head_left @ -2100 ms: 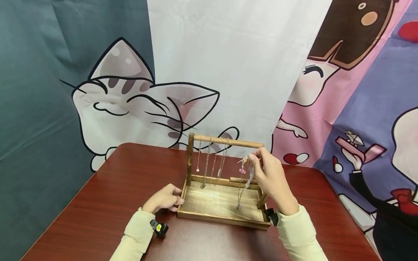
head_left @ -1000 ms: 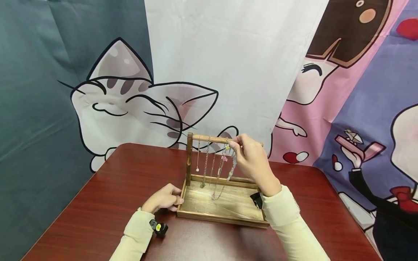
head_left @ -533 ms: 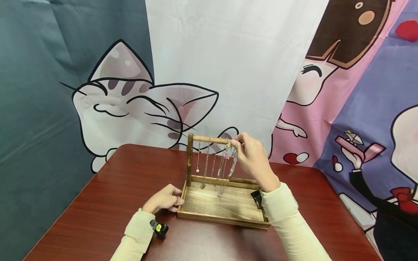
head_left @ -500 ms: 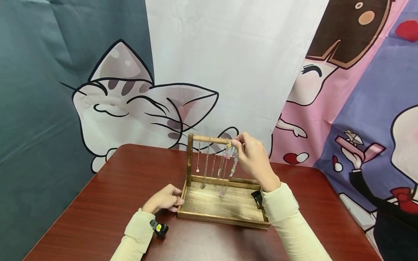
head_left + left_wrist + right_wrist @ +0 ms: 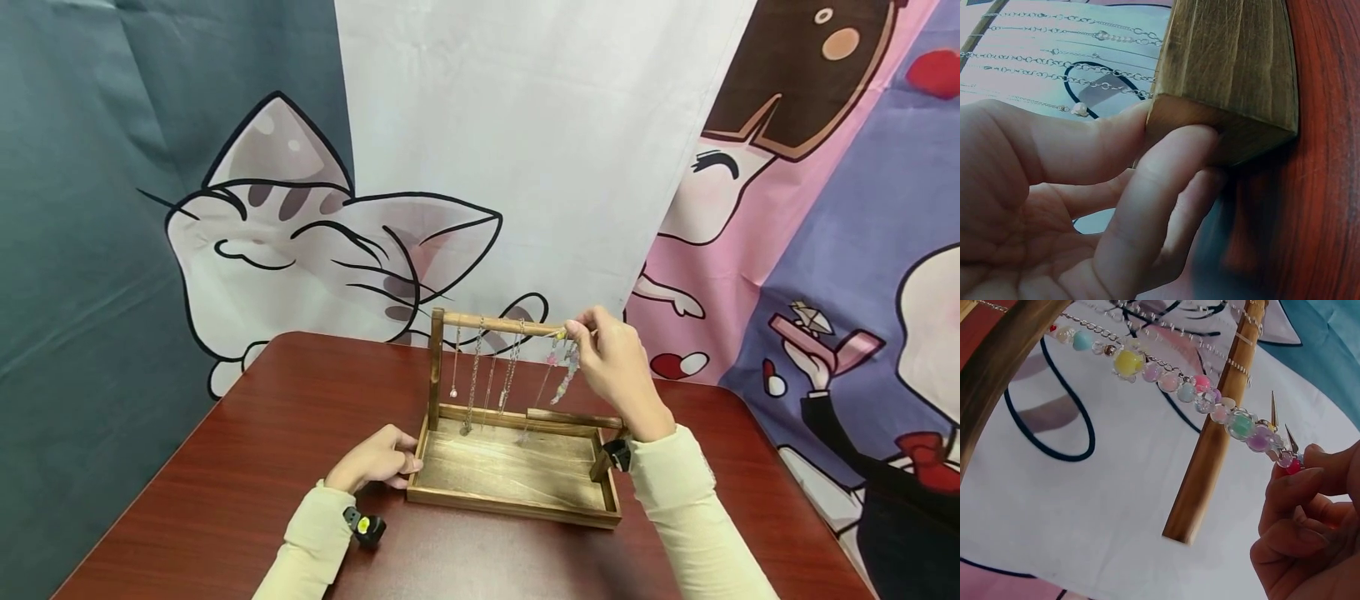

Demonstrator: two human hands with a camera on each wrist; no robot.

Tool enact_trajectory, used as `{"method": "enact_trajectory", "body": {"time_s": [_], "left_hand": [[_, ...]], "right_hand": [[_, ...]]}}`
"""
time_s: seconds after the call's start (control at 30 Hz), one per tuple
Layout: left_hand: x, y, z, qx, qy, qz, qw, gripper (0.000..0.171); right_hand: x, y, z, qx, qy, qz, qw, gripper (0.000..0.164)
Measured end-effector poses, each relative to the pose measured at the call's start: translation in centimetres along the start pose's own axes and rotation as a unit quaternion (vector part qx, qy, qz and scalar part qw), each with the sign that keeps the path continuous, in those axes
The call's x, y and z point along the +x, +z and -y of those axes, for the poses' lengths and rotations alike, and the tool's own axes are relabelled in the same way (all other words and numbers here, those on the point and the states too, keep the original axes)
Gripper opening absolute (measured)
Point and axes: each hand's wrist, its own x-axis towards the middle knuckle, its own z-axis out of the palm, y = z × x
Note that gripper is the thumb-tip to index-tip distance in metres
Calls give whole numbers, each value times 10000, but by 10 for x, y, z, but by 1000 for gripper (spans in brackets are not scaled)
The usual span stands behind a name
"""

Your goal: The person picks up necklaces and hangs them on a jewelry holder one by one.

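My right hand (image 5: 618, 362) is at the right part of a wooden jewelry stand's top bar (image 5: 502, 323). Its thumb and fingertips pinch one end of a beaded necklace (image 5: 1260, 439), pastel beads with silver spikes by the fingers. In the right wrist view the strand passes across the bar, whose cut end shows below. Several thin chain necklaces (image 5: 475, 383) hang from the bar, one with a pearl. My left hand (image 5: 381, 457) grips the left wall of the stand's tray (image 5: 517, 510); in the left wrist view, the fingers lie against the tray's corner (image 5: 1222, 119).
The stand rests on a dark red wooden table (image 5: 300, 417). A short wooden piece (image 5: 573, 418) runs along the tray's back rim. Behind the table hangs a cloth backdrop (image 5: 540, 150) with cartoon figures. Each wrist wears a black camera.
My right hand rose to the bar and went left with the beaded necklace, then shifted back right, pulling it away from the hanging chains. The left hand stays on the tray.
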Motion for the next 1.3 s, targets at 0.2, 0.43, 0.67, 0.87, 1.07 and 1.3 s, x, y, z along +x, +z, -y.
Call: {"method": "enact_trajectory", "body": {"time_s": [0.2, 0.43, 0.67, 0.87, 1.07, 1.3], "left_hand": [[-2, 0, -2, 6, -64, -32, 10000, 47], [-2, -1, 0, -31, -7, 20, 10000, 47], [-2, -2, 0, -59, -62, -8, 10000, 47], [-2, -1, 1, -44, -57, -25, 10000, 47], [-1, 0, 0, -29, -79, -34, 10000, 47], [0, 0, 2, -36, -56, -14, 10000, 47]], "right_hand": [[-1, -7, -11, 71, 158, -133, 9998, 20], [1, -14, -24, 19, 282, -279, 9992, 22], [4, -21, -35, -11, 447, -330, 9985, 24], [4, -26, -44, -18, 602, -352, 9976, 25], [7, -30, -50, -102, 787, -345, 9963, 26], [11, -33, -50, -116, 900, -221, 9956, 29]]}}
